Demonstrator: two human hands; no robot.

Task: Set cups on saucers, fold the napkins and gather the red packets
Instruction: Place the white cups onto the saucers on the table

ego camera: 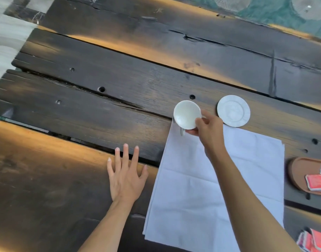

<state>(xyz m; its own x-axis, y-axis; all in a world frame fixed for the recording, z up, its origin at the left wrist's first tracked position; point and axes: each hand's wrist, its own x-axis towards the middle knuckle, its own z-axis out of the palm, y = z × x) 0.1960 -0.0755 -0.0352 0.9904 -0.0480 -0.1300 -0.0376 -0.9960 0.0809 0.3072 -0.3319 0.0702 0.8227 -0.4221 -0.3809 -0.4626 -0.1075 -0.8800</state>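
Right hand [208, 128] pinching cup [187, 117] rim, saucer [233, 111] just beyond fingertips, left hand [126, 176] splayed flat on table [83, 110]; risks slipping, tilting, chipping against saucer if grip loosens.

Cup [186, 114] in right hand [209, 129] (tilted)

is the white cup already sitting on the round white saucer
No, the right hand holds the white ceramic cup above the white napkin, beside the empty round white saucer.

I see a white cup [187, 114], white saucer [233, 111], pale lavender-white napkin [228, 188], red packets [318, 181] on a brown tray [295, 170], dark wood counter [119, 79].
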